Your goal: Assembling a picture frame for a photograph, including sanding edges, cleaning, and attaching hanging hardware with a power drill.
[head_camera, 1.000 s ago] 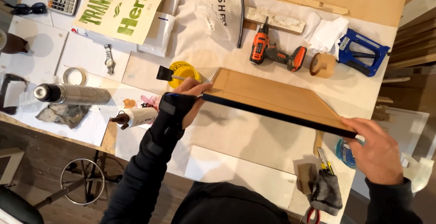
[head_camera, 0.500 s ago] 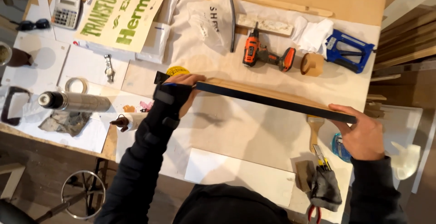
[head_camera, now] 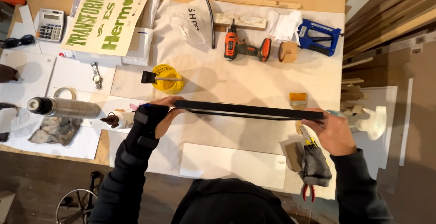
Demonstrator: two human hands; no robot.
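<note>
Two hands grip a long black panel held edge-on above the white-covered workbench.

The left hand, in a dark wrist brace, is closed around the panel's nine o'clock end; the right hand is wrapped over the three o'clock end. At twelve o'clock lie a yellow cup and an orange drill. The panel is judged stiff, thin and fairly light; it is best held at both ends.

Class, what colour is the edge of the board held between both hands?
Black, seen in the head view: the board.
</note>
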